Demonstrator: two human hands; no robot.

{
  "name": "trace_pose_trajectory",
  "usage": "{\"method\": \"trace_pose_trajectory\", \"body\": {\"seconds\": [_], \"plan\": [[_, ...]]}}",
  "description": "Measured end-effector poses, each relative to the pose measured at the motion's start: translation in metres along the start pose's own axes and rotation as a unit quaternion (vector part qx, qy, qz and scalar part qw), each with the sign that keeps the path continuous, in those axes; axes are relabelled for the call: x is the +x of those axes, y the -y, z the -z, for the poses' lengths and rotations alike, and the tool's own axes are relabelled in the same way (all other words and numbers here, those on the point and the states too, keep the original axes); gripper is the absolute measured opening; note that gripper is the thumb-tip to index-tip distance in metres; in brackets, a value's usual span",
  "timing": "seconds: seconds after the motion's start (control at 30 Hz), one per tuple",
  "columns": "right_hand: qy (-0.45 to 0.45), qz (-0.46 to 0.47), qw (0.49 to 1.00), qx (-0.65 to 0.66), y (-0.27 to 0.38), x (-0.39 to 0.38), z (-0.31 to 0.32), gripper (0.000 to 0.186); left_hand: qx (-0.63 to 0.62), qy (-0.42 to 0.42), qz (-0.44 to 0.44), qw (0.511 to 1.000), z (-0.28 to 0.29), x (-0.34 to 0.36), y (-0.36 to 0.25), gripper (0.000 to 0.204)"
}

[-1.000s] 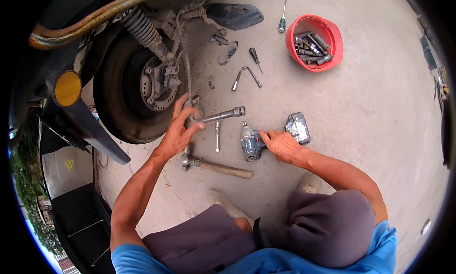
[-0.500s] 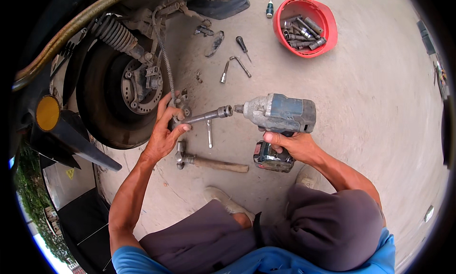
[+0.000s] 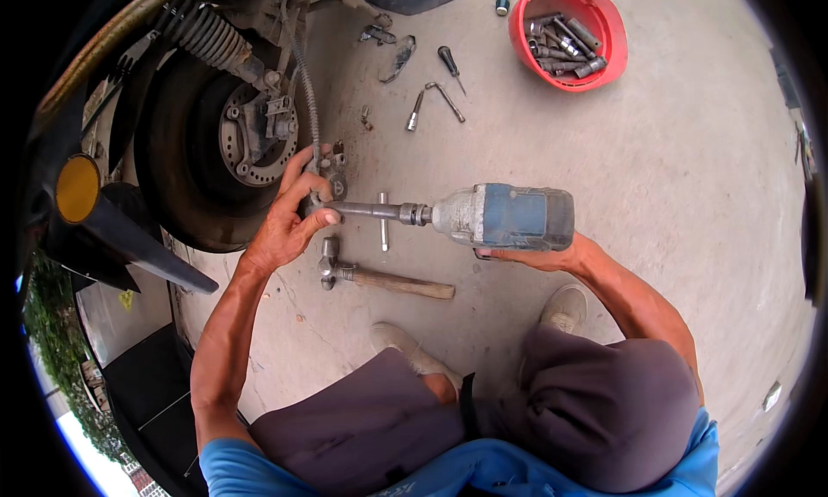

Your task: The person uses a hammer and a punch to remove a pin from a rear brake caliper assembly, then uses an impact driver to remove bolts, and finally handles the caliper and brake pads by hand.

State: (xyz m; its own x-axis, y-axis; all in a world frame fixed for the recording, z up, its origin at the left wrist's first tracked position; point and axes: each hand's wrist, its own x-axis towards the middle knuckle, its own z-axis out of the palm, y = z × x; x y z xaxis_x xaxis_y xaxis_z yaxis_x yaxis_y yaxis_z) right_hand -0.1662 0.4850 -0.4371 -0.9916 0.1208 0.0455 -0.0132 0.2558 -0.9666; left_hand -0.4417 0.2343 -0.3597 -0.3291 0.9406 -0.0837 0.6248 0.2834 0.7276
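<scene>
My right hand [image 3: 559,254] grips a worn blue-grey impact wrench [image 3: 513,217] from below; the tool's body hides most of the fingers. A long steel socket extension [image 3: 371,210] runs from the wrench's nose toward the wheel, its near end on the drive. My left hand [image 3: 289,225] is closed round the extension's other end, thumb along it and fingers against a metal part [image 3: 336,171] beneath a ribbed hose [image 3: 305,83]. What the far end sits on is hidden by the hand. Left of it are a tyre [image 3: 164,152] and a drilled brake disc [image 3: 231,149].
A ball-peen hammer [image 3: 405,284] and a short steel bar [image 3: 383,234] lie on the concrete. Farther off are an L-shaped socket wrench [image 3: 415,113], a screwdriver [image 3: 447,62] and a red helmet [image 3: 617,44] full of sockets. A coil spring [image 3: 211,44] stands above the wheel.
The impact wrench has moved left and turned, and its drive now meets the socket extension, where a gap showed before. The extension lies more level. My left hand keeps its hold.
</scene>
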Motion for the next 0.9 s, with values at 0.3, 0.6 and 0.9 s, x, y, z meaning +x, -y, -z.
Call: {"method": "trace_pose_trajectory", "body": {"seconds": [0.3, 0.6, 0.9], "plan": [[0.077, 0.022, 0.993, -0.081, 0.004, 0.025, 0.026, 0.036, 0.000, 0.019, 0.018, 1.000, 0.003, 0.001, 0.000, 0.048], [0.033, -0.234, 0.917, 0.323, 0.027, 0.011, -0.024, 0.039, -0.284, -0.184, 0.170, 0.926, -0.001, 0.006, 0.019, 0.079], [0.031, -0.240, 0.895, 0.375, 0.033, 0.012, -0.016, 0.046, -0.428, -0.149, 0.299, 0.840, -0.004, 0.014, 0.018, 0.047]]}}
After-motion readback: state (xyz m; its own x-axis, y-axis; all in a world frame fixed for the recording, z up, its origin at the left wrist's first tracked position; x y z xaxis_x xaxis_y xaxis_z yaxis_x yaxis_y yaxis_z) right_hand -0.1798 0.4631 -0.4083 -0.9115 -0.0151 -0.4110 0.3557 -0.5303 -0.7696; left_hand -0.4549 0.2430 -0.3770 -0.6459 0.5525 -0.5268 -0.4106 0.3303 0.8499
